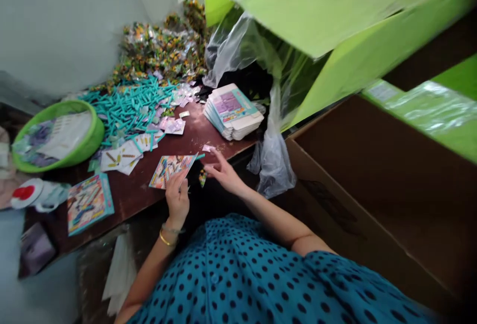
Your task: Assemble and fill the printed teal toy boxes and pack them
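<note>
My left hand [176, 199] is closed around a flat printed cardboard box [167, 171], held tilted over the table's front edge. My right hand [224, 174] is at the right end of this box, its fingers partly bent. A small yellow-and-black packet [202, 178] hangs at these fingers and looks held by them. A small pink packet [207, 148] shows at the tip of the index finger; whether it is gripped I cannot tell. The end of a teal stick [200, 156] shows between the box and my right hand.
On the brown table [145, 196] are a teal stick pile [130, 98], heaped wrapped packets [160, 48], a green basin [97, 132], stacked flat boxes [234, 110], a filled-looking box [90, 203] and a white mug [48, 195]. A large open carton [335, 204] stands at right, beside hanging clear plastic [276, 165].
</note>
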`<state>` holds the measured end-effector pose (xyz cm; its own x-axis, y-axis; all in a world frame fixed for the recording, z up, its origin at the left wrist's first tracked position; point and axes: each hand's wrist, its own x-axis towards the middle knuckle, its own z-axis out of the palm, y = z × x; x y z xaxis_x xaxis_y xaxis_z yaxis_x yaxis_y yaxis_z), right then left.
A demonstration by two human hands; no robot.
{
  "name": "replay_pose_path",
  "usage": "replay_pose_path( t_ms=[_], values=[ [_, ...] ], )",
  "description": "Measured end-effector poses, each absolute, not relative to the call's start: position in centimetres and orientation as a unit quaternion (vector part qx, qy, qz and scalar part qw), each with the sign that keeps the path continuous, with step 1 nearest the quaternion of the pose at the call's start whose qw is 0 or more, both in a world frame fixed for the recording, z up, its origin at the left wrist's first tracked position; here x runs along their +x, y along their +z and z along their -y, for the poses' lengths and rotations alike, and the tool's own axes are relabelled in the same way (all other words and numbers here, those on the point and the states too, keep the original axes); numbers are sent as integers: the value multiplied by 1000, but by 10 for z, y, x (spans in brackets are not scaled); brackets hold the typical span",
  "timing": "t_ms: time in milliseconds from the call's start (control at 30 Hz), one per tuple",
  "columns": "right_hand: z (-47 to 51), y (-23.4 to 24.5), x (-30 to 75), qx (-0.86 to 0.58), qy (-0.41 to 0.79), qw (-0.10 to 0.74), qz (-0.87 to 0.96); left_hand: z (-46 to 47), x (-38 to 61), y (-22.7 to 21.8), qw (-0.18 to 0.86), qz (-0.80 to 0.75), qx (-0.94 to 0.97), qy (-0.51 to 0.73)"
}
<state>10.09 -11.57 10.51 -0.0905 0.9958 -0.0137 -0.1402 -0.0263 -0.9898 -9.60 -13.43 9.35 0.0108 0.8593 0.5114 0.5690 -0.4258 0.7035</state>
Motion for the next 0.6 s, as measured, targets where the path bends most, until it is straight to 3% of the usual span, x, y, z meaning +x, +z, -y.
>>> replay_pose_path(
  t_ms=[100, 200, 300, 400, 600],
  values=[
    [131, 111, 100, -423, 360, 539, 633, 134, -99, 105, 175, -532, 664, 496],
    [128, 100, 79, -363, 250, 467, 766, 134, -100, 112, 189, -540, 644, 508],
    [112, 92, 58, -325, 223, 440, 807, 136, -104, 116, 188, -546, 636, 512],
    [103, 101, 58, -330, 207, 488, 781, 137, -115, 118, 190, -564, 593, 543],
    [116, 109, 98, -380, 242, 505, 736, 132, -168, 146, 241, -561, 374, 698]
  ],
)
